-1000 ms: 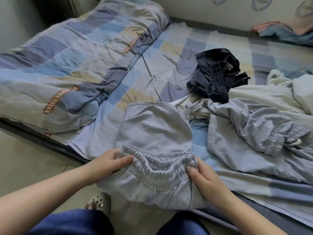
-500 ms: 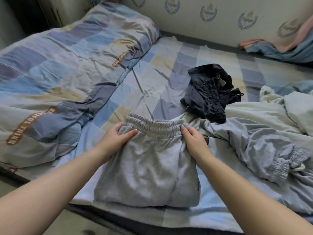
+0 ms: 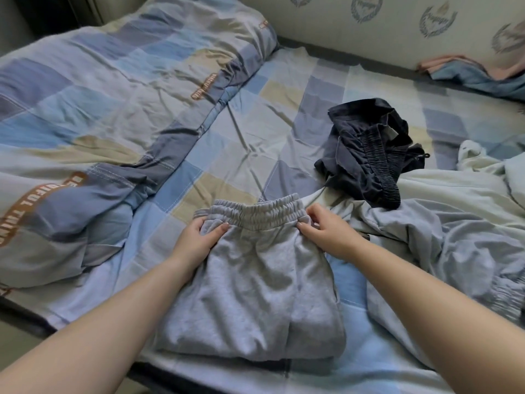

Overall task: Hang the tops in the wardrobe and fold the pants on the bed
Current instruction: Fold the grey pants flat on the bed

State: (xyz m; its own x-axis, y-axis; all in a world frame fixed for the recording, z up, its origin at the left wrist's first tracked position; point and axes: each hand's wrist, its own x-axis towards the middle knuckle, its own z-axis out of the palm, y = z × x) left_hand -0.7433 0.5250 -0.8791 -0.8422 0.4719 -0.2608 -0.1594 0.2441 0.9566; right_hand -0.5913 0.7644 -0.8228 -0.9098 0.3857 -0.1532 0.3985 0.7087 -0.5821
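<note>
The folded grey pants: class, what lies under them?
The grey pants rest on the checked bedsheet; their right edge meets a pale grey garment. Any overlap is hidden.

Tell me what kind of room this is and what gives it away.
Most likely a bedroom in a home. A bed with a checked blue sheet fills the view, a matching quilt lies bunched on its left side, and loose clothes lie on it: folded grey pants and a dark crumpled garment.

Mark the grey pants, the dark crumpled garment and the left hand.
grey pants (image 3: 255,302): head view, flat folded front panel.
dark crumpled garment (image 3: 366,155): head view, near its elastic band.
left hand (image 3: 196,241): head view, back of hand.
</note>
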